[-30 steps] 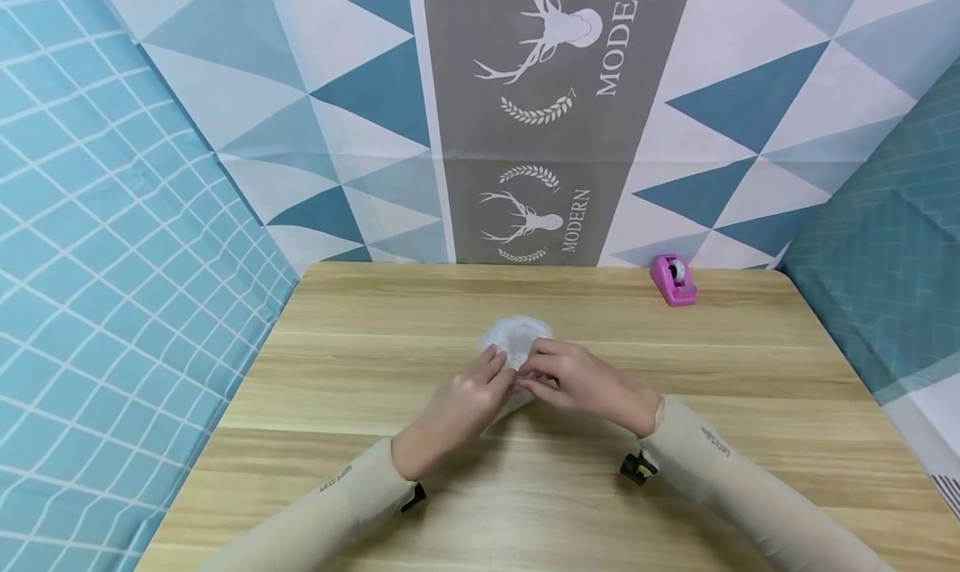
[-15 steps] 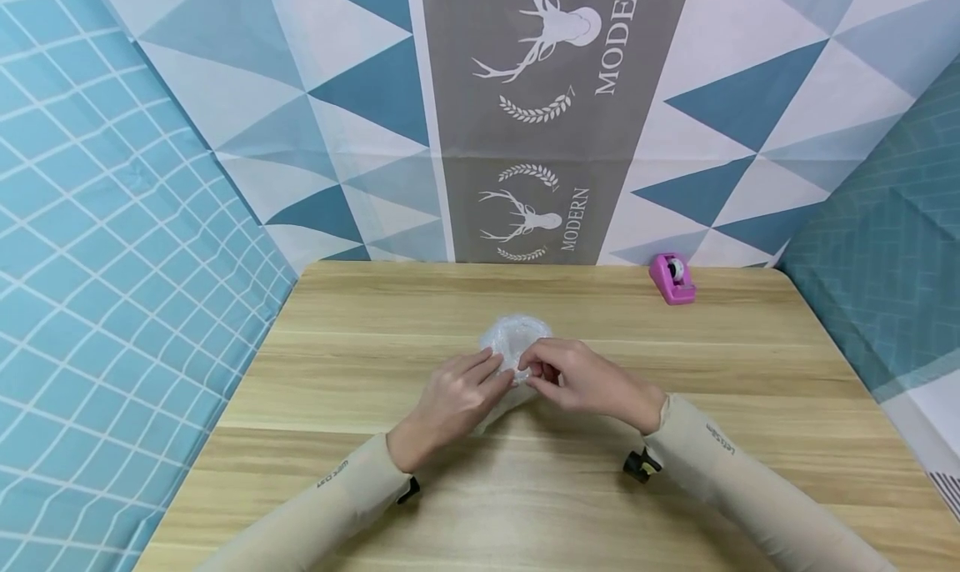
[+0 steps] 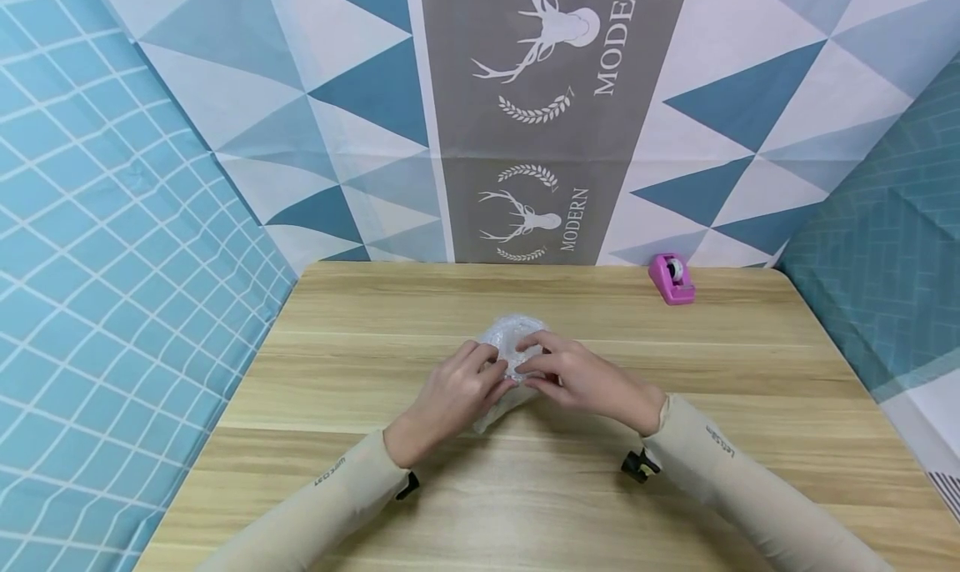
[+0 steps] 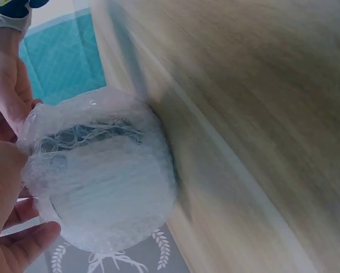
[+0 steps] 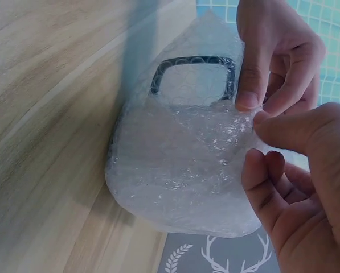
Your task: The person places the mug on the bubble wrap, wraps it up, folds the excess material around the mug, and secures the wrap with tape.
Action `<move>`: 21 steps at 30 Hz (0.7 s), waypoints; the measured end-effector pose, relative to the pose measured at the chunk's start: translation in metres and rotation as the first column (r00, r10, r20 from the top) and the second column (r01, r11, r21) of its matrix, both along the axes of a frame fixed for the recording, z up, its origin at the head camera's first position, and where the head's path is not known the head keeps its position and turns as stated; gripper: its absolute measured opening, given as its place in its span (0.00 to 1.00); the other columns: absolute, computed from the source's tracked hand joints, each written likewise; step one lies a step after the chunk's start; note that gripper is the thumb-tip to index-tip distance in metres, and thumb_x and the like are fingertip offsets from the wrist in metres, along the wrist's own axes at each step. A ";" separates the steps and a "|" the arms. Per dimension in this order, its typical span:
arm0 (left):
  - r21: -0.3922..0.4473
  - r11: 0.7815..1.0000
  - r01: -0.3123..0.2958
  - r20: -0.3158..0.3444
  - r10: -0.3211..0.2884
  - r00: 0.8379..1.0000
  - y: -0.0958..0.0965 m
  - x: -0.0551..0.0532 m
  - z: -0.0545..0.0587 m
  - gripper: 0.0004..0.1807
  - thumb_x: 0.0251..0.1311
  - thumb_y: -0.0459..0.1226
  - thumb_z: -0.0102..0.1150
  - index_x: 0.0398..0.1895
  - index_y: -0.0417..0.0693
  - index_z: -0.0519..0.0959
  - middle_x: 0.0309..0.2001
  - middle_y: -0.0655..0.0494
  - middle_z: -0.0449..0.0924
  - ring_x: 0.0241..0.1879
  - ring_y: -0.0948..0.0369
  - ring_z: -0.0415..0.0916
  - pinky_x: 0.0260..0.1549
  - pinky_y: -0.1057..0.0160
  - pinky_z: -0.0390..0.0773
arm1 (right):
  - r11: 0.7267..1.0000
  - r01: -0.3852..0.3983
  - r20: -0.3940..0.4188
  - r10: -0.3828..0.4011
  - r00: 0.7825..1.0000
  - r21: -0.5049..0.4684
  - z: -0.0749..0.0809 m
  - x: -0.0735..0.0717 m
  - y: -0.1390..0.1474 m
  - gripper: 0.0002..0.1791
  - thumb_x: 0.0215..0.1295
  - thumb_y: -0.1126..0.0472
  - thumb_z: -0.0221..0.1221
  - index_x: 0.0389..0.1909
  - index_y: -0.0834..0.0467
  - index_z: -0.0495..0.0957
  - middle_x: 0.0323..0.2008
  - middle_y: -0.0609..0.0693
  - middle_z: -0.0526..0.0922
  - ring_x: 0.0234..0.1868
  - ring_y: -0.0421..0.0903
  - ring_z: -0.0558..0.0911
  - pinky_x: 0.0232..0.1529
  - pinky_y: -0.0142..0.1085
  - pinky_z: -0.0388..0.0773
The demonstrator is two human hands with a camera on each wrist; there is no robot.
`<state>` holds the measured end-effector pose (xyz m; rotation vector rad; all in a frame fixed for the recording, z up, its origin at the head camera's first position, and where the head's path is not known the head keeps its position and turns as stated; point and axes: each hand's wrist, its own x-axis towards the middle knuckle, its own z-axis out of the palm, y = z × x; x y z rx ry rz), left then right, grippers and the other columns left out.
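A mug wrapped in bubble wrap (image 3: 508,347) stands on the table between both hands. Through the clear film, the right wrist view shows its dark-edged handle (image 5: 195,60). My left hand (image 3: 453,393) pinches the film at the upper side, thumb on the near face and fingers bent behind it. From the right, my right hand (image 3: 581,380) holds the same part of the film with curved fingers and thumb, close to the left fingertips. In the left wrist view, the wrapped mug (image 4: 107,182) shows its rounded side. The exact fold under the fingertips is hidden.
A pink tape dispenser (image 3: 672,278) stands at the back right of the wooden table (image 3: 360,305). Patterned cloth hangs behind the table, and a blue checked cloth (image 3: 112,263) covers the left side.
The right hand's fingers have spread a little and shifted over the film. The left hand's fingers have bent more and drawn slightly left. The wrapped mug stays in about the same place.
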<state>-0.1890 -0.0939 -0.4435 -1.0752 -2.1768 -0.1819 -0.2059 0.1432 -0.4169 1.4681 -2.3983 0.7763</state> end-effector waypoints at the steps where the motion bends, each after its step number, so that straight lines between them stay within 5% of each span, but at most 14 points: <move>1: -0.001 1.000 -0.001 -0.004 0.001 1.000 0.000 0.000 0.000 0.13 0.62 0.46 0.72 0.37 0.45 0.89 0.44 0.52 0.86 0.39 0.58 0.80 0.36 0.67 0.85 | 1.000 -0.005 0.006 0.005 1.000 0.000 -0.001 -0.001 0.000 0.07 0.63 0.67 0.70 0.41 0.59 0.88 0.47 0.55 0.84 0.42 0.43 0.84 0.45 0.31 0.85; 8: 0.018 0.999 0.036 -0.098 -0.034 0.995 0.000 -0.003 -0.003 0.14 0.58 0.46 0.75 0.31 0.44 0.87 0.39 0.51 0.90 0.42 0.55 0.84 0.47 0.63 0.85 | 1.000 -0.027 0.095 0.026 0.995 0.009 -0.002 -0.004 0.001 0.07 0.65 0.67 0.68 0.42 0.58 0.88 0.43 0.49 0.87 0.44 0.41 0.86 0.49 0.31 0.85; 14: 0.026 0.996 0.088 -0.140 -0.083 0.987 -0.001 -0.004 -0.005 0.11 0.59 0.43 0.74 0.34 0.44 0.86 0.38 0.50 0.90 0.42 0.55 0.88 0.48 0.61 0.86 | 0.999 -0.045 0.054 0.045 0.998 -0.011 -0.003 -0.005 0.002 0.08 0.63 0.68 0.69 0.42 0.58 0.89 0.45 0.50 0.87 0.45 0.43 0.86 0.50 0.32 0.85; 18: 0.015 0.993 0.117 -0.191 -0.112 0.975 -0.003 -0.004 -0.007 0.08 0.69 0.40 0.64 0.39 0.46 0.87 0.38 0.49 0.91 0.40 0.53 0.89 0.44 0.58 0.88 | 0.998 -0.043 0.004 0.043 0.999 -0.040 -0.005 -0.005 0.002 0.10 0.60 0.69 0.71 0.43 0.58 0.90 0.45 0.51 0.83 0.43 0.42 0.83 0.45 0.30 0.84; 21: -0.016 0.994 0.106 -0.229 -0.107 0.968 -0.004 -0.004 -0.008 0.14 0.78 0.40 0.51 0.44 0.48 0.88 0.39 0.49 0.91 0.40 0.53 0.89 0.41 0.59 0.89 | 0.997 -0.042 -0.023 0.041 0.999 -0.062 -0.007 -0.005 0.003 0.10 0.59 0.69 0.72 0.41 0.58 0.90 0.43 0.51 0.80 0.41 0.41 0.80 0.43 0.29 0.82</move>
